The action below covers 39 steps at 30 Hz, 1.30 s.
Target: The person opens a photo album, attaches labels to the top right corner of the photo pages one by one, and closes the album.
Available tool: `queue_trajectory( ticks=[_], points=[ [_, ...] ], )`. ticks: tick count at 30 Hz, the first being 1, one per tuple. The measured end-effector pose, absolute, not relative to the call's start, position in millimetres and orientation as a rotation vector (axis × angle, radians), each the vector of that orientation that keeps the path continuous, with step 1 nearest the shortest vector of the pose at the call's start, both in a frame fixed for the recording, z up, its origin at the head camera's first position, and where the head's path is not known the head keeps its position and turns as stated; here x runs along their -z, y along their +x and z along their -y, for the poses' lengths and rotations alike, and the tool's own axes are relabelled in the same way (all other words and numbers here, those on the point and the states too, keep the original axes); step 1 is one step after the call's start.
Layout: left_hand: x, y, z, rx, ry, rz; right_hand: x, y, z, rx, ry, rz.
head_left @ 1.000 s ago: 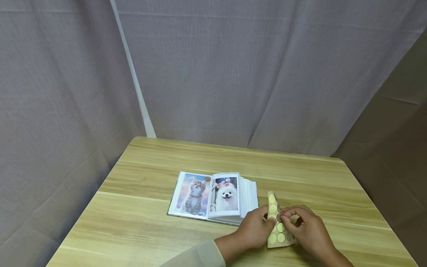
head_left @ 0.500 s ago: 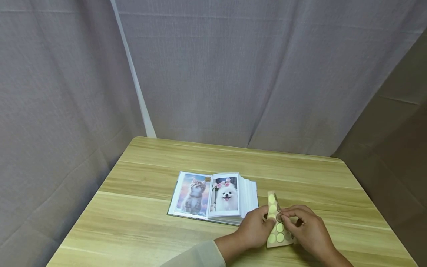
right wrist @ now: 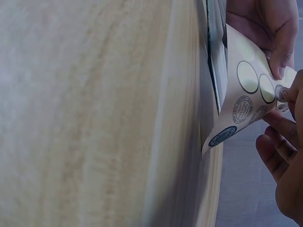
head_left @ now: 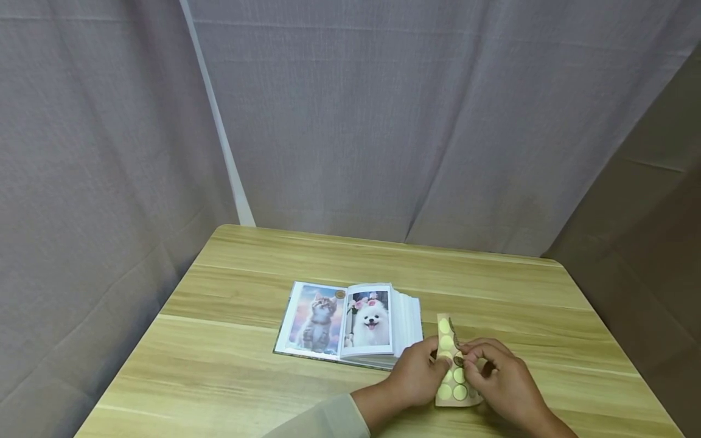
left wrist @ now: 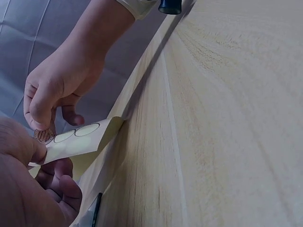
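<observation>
My left hand [head_left: 413,376] grips a sheet of round stickers [head_left: 446,392] between thumb and fingers, above the table's front right. Pale yellow circles and a few printed stickers [right wrist: 243,109] show on its tan backing. My right hand [head_left: 506,382] pinches the edge of one printed round sticker [left wrist: 43,136], which looks partly lifted from the sheet. Its other fingers are curled near the sheet's right side. Left of the hands lies an open photo album [head_left: 290,334], with a kitten picture [head_left: 319,319] and a white dog picture [head_left: 371,322].
A round gold sticker [head_left: 341,294] is on the kitten picture's upper right corner. The album's stacked pages [head_left: 408,316] rise close to my left hand. Grey curtains [head_left: 350,121] stand behind the wooden table [head_left: 219,377] and at its left side.
My right fingers have shifted slightly on the sticker, whose edge now looks more tilted up. The sheet has moved a little to the left; the album stays in place.
</observation>
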State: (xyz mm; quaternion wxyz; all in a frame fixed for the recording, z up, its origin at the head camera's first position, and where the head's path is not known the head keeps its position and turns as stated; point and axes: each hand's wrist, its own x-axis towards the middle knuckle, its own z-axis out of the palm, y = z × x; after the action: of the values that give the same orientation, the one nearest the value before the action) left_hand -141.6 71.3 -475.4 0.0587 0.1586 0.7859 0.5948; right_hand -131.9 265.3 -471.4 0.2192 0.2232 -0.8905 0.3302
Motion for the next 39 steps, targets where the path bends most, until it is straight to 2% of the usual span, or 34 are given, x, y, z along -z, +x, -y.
queue_trajectory(
  ticks=[5,14,19,39],
  points=[
    [476.1,-142.1,-71.1,-1.848,0.436,-2.334,472.3,-131.2,-266.4,-0.910,0.590,2.475],
    [480.7,-143.3,-75.2,-1.795,0.383,-2.449,470.4,-127.7,-268.3,-0.904,0.369,2.609],
    [483.6,-141.1,-77.8,-1.798,0.306,-2.486,471.6,-125.0,-268.6,-0.944,0.362,2.624],
    [488.4,-140.5,-82.1,-1.468,0.560,-2.795,476.1,-126.0,-273.1,-0.956,0.271,2.637]
  ],
)
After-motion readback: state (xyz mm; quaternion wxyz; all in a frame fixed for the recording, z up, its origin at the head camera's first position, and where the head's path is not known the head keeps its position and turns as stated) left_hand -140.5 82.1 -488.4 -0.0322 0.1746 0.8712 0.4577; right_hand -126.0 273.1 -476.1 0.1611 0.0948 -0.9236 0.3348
